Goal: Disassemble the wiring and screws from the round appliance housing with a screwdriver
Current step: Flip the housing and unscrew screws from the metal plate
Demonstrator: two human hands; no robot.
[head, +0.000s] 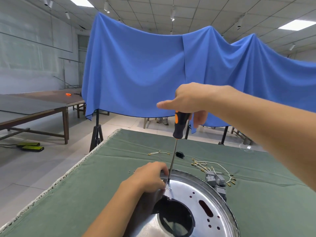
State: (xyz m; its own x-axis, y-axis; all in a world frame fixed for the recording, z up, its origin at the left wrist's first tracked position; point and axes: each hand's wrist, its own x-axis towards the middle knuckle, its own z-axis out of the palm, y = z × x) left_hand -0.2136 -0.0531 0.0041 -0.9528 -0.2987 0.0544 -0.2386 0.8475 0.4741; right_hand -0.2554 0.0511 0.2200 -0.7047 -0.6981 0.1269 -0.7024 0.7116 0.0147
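Right hand grips the screwdriver handle, tip on a screw at the round metal housing's 11 o'clock rim. Left hand clenches that rim; it looks rigid and slippery.

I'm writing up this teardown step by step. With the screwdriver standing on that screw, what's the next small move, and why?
Probably turn the screwdriver to loosen the screw: its tip sits there, the right hand holds the handle, and the left hand steadies the housing.
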